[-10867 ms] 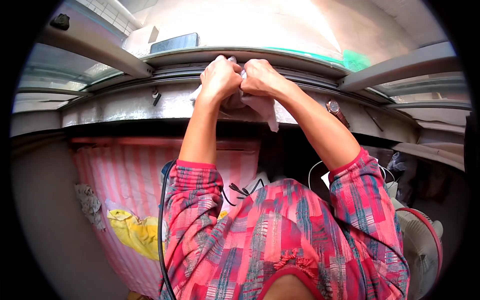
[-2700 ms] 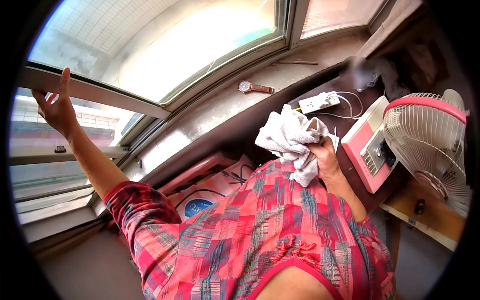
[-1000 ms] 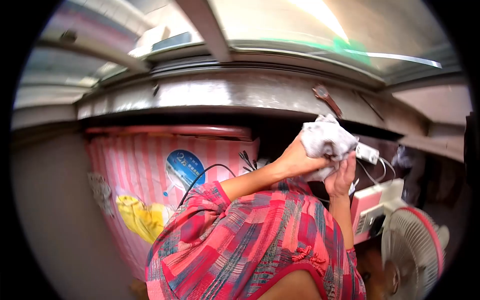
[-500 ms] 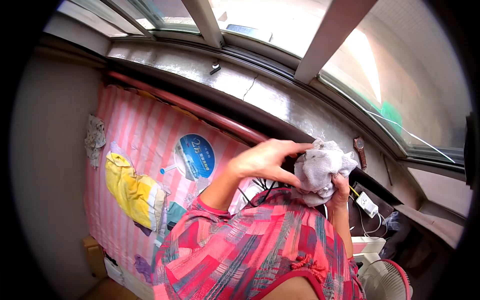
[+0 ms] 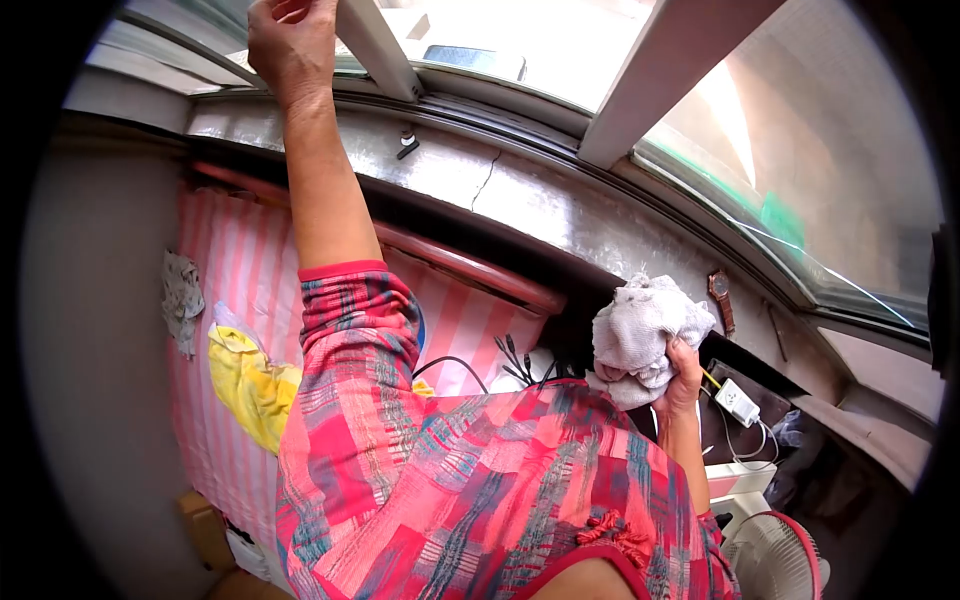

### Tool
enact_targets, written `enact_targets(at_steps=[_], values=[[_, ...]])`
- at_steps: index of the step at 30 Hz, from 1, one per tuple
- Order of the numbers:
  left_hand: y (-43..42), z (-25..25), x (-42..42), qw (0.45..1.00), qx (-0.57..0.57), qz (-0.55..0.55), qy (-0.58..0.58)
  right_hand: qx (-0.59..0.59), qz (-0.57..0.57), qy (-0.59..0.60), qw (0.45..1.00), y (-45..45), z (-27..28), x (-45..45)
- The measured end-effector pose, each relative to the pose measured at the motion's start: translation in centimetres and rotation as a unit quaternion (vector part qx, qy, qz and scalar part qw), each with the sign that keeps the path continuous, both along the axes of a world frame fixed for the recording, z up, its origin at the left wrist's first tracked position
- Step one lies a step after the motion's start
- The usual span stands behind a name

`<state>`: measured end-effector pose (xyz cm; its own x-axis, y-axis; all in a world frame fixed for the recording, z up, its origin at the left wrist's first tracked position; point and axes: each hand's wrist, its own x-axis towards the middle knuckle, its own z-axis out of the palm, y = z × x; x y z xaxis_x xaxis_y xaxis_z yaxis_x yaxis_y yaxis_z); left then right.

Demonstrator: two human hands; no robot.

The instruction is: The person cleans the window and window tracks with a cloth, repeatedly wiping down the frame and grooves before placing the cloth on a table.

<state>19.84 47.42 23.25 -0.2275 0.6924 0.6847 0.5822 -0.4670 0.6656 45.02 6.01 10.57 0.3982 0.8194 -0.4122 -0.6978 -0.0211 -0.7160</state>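
Observation:
My right hand [image 5: 682, 372] grips a crumpled pale grey cloth [image 5: 648, 330] from its right side, with the thumb pressed into the folds. The cloth is bunched up above the dark gap beside the window sill. My left arm stretches forward across the bed to the window. At the top edge of the view, my left hand [image 5: 292, 45] is closed with its fingers curled, close to an upright of the window frame [image 5: 375, 50]. The frame's edge cuts off part of that hand, and what its fingers hold, if anything, is hidden.
A wristwatch [image 5: 720, 298] and a small black item [image 5: 407, 146] lie on the grey sill [image 5: 540, 190]. A white power strip [image 5: 737, 402] with cables lies at right, a fan [image 5: 770, 555] below. A yellow cloth [image 5: 240, 385] lies on the pink striped bed [image 5: 225, 480].
My left hand has left the cloth and moved far up and left to the window. My right hand still holds the cloth in about the same place. The view has shifted slightly.

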Motion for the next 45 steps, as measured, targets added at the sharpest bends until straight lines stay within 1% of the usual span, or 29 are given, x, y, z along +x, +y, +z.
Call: enact_targets(at_steps=[2,3,4,5,6,7,10,11,12,14,16,18,19,23,24,26,28,30,31,36,38,42,45], values=[[-0.2,0.2,-0.3,0.999,-0.036,0.005,0.004,0.001,0.005,0.003,1.000,0.1,-0.1,-0.1],[0.9,-0.8,-0.5,0.996,0.078,0.043,0.012,0.003,0.012,0.002,1.000,0.1,-0.1,0.1],[1.9,-1.2,-1.1,0.996,0.074,0.054,0.003,0.004,0.008,0.003,1.000,0.0,-0.1,0.4],[2.8,-1.5,-1.5,0.993,0.015,-0.051,-0.105,0.002,0.008,0.000,1.000,-0.2,-0.1,0.5],[3.5,-1.9,-1.9,0.965,-0.046,-0.152,-0.208,-0.001,0.010,-0.001,1.000,-0.5,-0.2,0.6],[3.1,-1.8,-1.3,0.972,-0.032,-0.126,-0.194,0.008,0.022,0.007,1.000,-0.9,-0.5,1.0],[2.2,-1.6,-0.8,0.980,-0.032,-0.123,-0.151,0.003,0.002,0.008,1.000,-1.8,-1.2,1.4],[2.2,-1.7,-0.4,0.964,-0.010,-0.139,-0.225,0.004,-0.002,0.013,1.000,-2.3,-1.5,1.4],[2.2,-1.6,0.0,0.965,-0.010,-0.143,-0.220,0.004,-0.009,0.018,1.000,-2.7,-1.9,1.5],[1.9,-1.2,0.5,0.956,-0.009,-0.137,-0.260,0.006,-0.018,0.030,0.999,-3.5,-2.5,1.4],[2.0,-1.4,0.7,0.955,-0.014,-0.144,-0.259,0.017,-0.003,0.048,0.999,-4.5,-2.7,1.3],[2.3,-1.7,1.2,0.941,-0.005,-0.173,-0.289,0.015,-0.012,0.049,0.999,-5.3,-2.5,1.1],[1.2,-1.4,2.2,0.952,0.006,-0.140,-0.271,0.013,-0.011,0.049,0.999,-5.7,-2.3,1.1],[1.4,-2.0,2.5,0.948,0.027,-0.148,-0.282,0.010,-0.017,0.047,0.999,-6.4,-1.9,1.5],[1.8,-2.3,2.3,0.954,0.023,-0.137,-0.265,0.003,-0.026,0.051,0.998,-6.5,-1.8,1.6],[0.9,-2.3,3.2,0.959,0.020,-0.099,-0.266,0.009,-0.010,0.029,0.999,-6.4,-1.8,1.8],[-0.3,-2.1,4.2,0.959,0.017,-0.102,-0.266,0.021,-0.008,0.026,0.999,-5.6,-1.3,1.8],[-1.8,-1.8,5.2,0.972,0.009,-0.053,-0.230,0.011,0.015,0.026,0.999,-5.2,-1.4,1.9],[-2.5,-1.7,5.8,0.971,0.019,-0.038,-0.233,0.014,0.025,0.018,0.999,-4.7,-1.2,1.8],[-6.4,-1.4,9.1,0.979,-0.009,-0.041,-0.200,0.016,0.073,-0.022,0.997,-2.4,0.0,1.1],[-7.7,-1.2,10.4,0.980,-0.001,-0.044,-0.194,0.022,0.079,-0.032,0.996,-1.9,0.3,0.7],[-10.8,-0.5,12.2,0.979,-0.023,-0.068,-0.192,0.029,0.100,-0.041,0.994,-1.5,1.0,0.2],[-12.5,-0.5,13.5,0.972,-0.031,-0.111,-0.207,0.031,0.107,-0.046,0.993,-1.6,0.8,0.1]])
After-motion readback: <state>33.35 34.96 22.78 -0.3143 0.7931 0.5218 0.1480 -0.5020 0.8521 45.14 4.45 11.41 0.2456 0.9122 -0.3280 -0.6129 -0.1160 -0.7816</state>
